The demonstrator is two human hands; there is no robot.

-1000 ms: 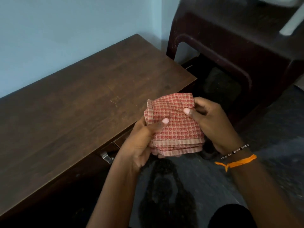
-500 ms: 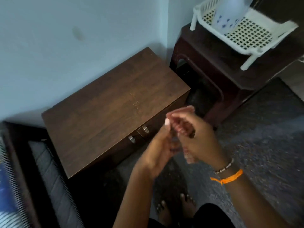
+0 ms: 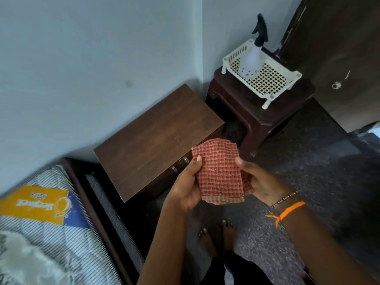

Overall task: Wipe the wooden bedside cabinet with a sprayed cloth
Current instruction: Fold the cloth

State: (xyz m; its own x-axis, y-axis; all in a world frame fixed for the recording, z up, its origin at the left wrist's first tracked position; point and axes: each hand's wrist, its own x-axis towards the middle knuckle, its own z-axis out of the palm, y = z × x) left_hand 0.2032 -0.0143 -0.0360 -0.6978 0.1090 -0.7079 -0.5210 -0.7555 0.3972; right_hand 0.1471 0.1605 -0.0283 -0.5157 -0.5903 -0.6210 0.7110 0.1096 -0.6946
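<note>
A folded red checked cloth (image 3: 218, 171) is held up in front of me over the floor, just right of the cabinet's front corner. My left hand (image 3: 188, 186) grips its left edge with the thumb on top. My right hand (image 3: 258, 182) holds its right side from underneath. The dark wooden bedside cabinet (image 3: 152, 140) stands against the wall, its top bare, two small metal drawer pulls on its front. A white spray bottle with a black trigger head (image 3: 251, 58) stands in a white plastic basket (image 3: 271, 83).
The basket sits on a dark brown plastic stool (image 3: 253, 112) right of the cabinet. A bed with a striped mattress (image 3: 51, 233) and dark frame lies at left. A dark wooden door (image 3: 339, 58) is at right. My bare feet stand on speckled floor (image 3: 308, 171).
The view has pulled back and up, so the whole cabinet, stool and bed show. The cloth, bunched between my hands half a second ago, is now spread flat between them.
</note>
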